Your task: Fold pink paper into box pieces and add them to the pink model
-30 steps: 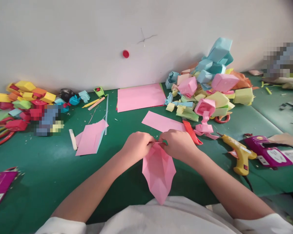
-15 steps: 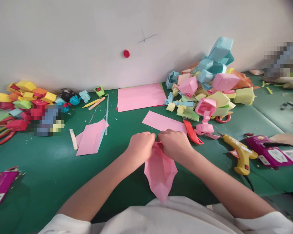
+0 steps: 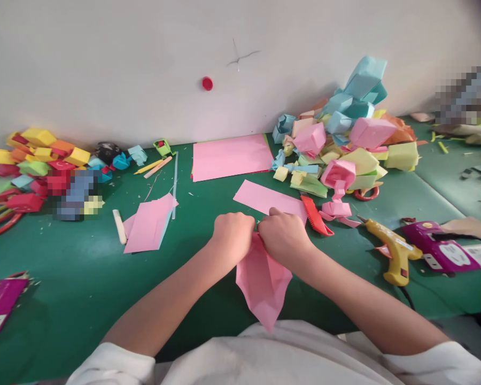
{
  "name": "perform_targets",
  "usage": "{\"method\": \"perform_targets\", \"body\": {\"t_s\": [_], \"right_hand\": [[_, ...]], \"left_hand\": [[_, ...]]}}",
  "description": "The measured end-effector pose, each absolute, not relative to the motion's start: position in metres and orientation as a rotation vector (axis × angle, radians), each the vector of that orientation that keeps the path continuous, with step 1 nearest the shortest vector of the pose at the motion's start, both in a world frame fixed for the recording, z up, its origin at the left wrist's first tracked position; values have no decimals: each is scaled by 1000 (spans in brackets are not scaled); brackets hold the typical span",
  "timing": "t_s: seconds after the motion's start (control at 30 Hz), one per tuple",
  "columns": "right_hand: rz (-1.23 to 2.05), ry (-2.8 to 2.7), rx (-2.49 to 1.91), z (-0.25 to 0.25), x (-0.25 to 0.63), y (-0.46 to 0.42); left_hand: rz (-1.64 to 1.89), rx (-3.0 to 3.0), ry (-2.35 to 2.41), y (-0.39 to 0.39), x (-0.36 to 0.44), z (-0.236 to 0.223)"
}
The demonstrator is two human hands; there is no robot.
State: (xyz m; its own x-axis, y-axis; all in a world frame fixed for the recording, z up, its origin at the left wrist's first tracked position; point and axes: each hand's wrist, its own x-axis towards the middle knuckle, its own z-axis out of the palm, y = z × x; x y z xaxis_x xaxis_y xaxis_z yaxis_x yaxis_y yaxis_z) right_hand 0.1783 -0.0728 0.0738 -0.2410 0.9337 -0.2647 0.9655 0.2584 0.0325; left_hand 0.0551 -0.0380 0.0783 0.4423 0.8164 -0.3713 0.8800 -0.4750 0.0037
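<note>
My left hand (image 3: 233,238) and my right hand (image 3: 282,235) are both closed, side by side, on the far end of a folded piece of pink paper (image 3: 264,286). Creases run along the paper, its sides flare outward, and its pointed end hangs toward my body. The fingertips and the gripped end are hidden behind my knuckles. Just past my hands lies a flat pink paper strip (image 3: 268,199), with a red serrated plastic tool (image 3: 316,216) at its right end.
Folded paper pieces are heaped at right (image 3: 336,136) and left (image 3: 44,160). A pink sheet stack (image 3: 230,158) lies by the wall. Smaller pink sheets (image 3: 150,224) and a white stick (image 3: 119,226) sit left. A yellow glue gun (image 3: 398,251) and purple box (image 3: 444,246) are at right.
My right hand has tilted slightly, its knuckles rising a little. Both hands keep hold of the pink paper, which hangs almost as before. The camera view has shifted slightly.
</note>
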Motion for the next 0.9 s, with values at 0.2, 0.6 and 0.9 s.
{"method": "perform_targets", "body": {"t_s": [0.2, 0.6, 0.9], "right_hand": [[-199, 2315, 1690, 74, 175, -67], [-135, 2323, 1576, 77, 175, -59], [-140, 2393, 1540, 71, 177, -54]], "left_hand": [[-442, 2516, 1484, -37, 54, 73], [-425, 2507, 1454, -35, 46, 74], [-443, 2489, 1525, -36, 47, 78]]}}
